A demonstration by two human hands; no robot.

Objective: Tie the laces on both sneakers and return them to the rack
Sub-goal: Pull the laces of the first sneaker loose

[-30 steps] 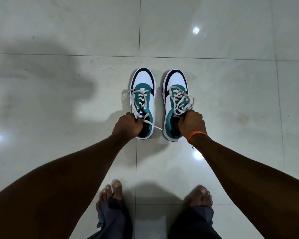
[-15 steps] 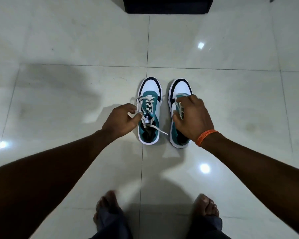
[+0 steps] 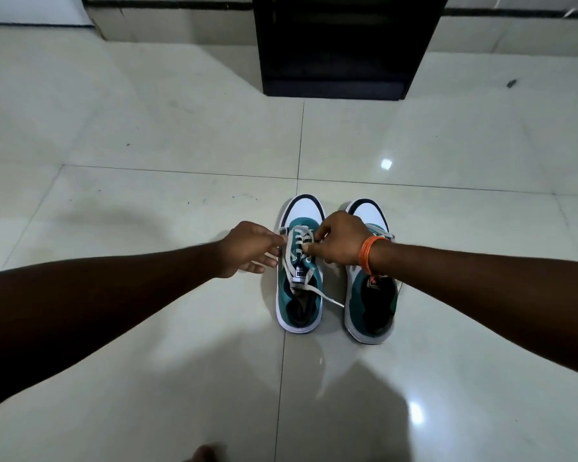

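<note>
Two teal and white sneakers stand side by side on the tiled floor, toes pointing away from me. The left sneaker (image 3: 300,295) has loose grey laces (image 3: 297,243), and one lace end trails off to the right over the floor. My left hand (image 3: 247,250) pinches the lace at the shoe's left side. My right hand (image 3: 342,241), an orange band at its wrist, pinches the lace from the right. It reaches across the right sneaker (image 3: 371,305) and hides that shoe's laces.
A black shoe rack (image 3: 344,45) stands on the floor straight ahead, beyond the sneakers. The pale glossy floor tiles (image 3: 147,145) spread to either side. A wall base with a dark stripe runs along the top. One of my toes (image 3: 204,455) shows at the bottom edge.
Both hands left the heels of the sneakers. They came together on the left sneaker's laces. My view tilted up, bringing the rack into sight.
</note>
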